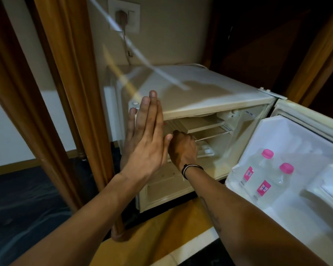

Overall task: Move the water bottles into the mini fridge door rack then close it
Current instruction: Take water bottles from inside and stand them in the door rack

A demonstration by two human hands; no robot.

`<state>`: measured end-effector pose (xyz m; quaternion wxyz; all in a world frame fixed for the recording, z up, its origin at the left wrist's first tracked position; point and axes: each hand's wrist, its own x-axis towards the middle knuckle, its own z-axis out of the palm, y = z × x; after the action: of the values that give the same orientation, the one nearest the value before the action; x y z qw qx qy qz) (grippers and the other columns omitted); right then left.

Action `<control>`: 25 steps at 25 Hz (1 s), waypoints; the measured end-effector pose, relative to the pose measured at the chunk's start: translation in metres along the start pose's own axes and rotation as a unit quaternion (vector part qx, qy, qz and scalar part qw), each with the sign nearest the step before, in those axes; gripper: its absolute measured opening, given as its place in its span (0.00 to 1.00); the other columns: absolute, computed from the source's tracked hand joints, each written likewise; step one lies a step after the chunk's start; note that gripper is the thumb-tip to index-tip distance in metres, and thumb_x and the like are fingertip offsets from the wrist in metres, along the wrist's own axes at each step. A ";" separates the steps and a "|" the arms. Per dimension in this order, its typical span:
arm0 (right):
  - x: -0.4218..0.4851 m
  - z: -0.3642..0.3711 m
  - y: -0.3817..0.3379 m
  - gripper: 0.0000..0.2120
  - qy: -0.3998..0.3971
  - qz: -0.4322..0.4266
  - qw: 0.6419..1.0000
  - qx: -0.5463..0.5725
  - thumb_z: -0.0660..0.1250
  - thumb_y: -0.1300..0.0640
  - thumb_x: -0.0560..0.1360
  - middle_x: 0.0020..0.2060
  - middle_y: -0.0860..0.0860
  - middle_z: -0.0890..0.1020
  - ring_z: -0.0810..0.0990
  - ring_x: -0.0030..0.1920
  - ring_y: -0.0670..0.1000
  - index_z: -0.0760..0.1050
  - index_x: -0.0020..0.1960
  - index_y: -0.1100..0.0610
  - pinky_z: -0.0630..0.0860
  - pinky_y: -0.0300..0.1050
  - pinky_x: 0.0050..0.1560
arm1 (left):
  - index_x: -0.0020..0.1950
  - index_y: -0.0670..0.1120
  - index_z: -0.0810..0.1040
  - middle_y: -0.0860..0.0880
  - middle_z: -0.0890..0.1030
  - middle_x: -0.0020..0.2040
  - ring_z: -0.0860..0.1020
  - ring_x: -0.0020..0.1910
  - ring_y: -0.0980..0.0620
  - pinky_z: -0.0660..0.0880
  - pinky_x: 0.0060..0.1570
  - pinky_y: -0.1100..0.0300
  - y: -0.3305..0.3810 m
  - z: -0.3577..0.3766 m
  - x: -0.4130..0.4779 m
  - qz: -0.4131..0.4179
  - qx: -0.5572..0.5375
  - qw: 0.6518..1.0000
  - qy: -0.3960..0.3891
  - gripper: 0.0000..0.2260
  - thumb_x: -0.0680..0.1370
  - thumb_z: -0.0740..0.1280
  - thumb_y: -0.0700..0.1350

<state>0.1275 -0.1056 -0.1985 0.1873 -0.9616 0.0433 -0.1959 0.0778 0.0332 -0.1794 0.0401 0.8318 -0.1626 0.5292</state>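
The white mini fridge point(210, 93) stands open, its door point(300, 131) swung out to the right. Two clear water bottles with pink caps and pink labels, one point(258, 167) behind the other point(273, 187), stand side by side in the door rack point(234, 180). My left hand point(144, 139) is raised flat in front of the fridge's left front edge, fingers straight and together, holding nothing. My right hand point(184, 148) reaches into the fridge at the wire shelf point(211, 134). Its back faces me and its curled fingers are hidden.
A wooden post point(52, 93) and frame stand close on the left of the fridge. A plug sits in a wall socket point(123, 15) above, its cord running down behind the fridge. Dark carpet point(27, 198) lies lower left, a wooden ledge point(161, 237) below the fridge.
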 end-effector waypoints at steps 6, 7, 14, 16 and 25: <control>-0.022 -0.033 0.051 0.06 0.024 -0.002 1.000 -0.009 0.69 0.55 0.78 0.49 0.52 0.84 0.83 0.51 0.56 0.81 0.54 0.52 0.82 0.52 0.49 | 0.89 0.34 0.53 0.36 0.49 0.89 0.30 0.88 0.47 0.39 0.88 0.43 0.001 -0.001 0.002 -0.008 0.014 1.000 -0.006 0.37 0.88 0.61 0.55; -0.031 -0.043 0.062 0.07 0.029 -0.010 1.000 0.004 0.70 0.55 0.79 0.51 0.51 0.83 0.83 0.51 0.53 0.81 0.57 0.52 0.82 0.49 0.50 | 0.89 0.34 0.53 0.36 0.49 0.89 0.30 0.87 0.46 0.38 0.88 0.44 0.002 -0.002 0.002 -0.009 0.017 1.000 -0.006 0.37 0.88 0.60 0.55; -0.064 -0.160 0.096 0.15 0.066 -0.127 0.990 -0.006 0.75 0.56 0.76 0.53 0.49 0.85 0.81 0.48 0.48 0.84 0.62 0.54 0.78 0.41 0.53 | 0.90 0.36 0.46 0.41 0.33 0.87 0.24 0.85 0.47 0.25 0.84 0.49 0.012 -0.010 0.002 -0.037 0.050 0.998 -0.029 0.38 0.89 0.54 0.58; -0.066 -0.193 0.094 0.14 0.017 -0.168 0.984 -0.058 0.76 0.55 0.74 0.51 0.48 0.85 0.81 0.47 0.47 0.85 0.60 0.54 0.76 0.39 0.49 | 0.90 0.37 0.45 0.42 0.31 0.87 0.25 0.85 0.47 0.25 0.84 0.50 0.013 -0.014 0.000 -0.039 0.030 0.998 -0.029 0.38 0.89 0.54 0.57; -0.098 -0.242 0.132 0.13 -0.140 -0.129 0.940 -0.283 0.72 0.64 0.75 0.50 0.52 0.85 0.86 0.46 0.50 0.84 0.59 0.56 0.84 0.49 0.49 | 0.91 0.37 0.44 0.43 0.34 0.88 0.27 0.87 0.49 0.26 0.84 0.51 0.009 -0.008 -0.007 -0.024 0.034 0.999 -0.016 0.36 0.90 0.53 0.56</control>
<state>-0.0590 -0.2955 -0.0774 -0.1154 -0.9899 -0.0545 -0.0618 0.0656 0.0277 -0.1829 0.0216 0.8448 -0.1248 0.5199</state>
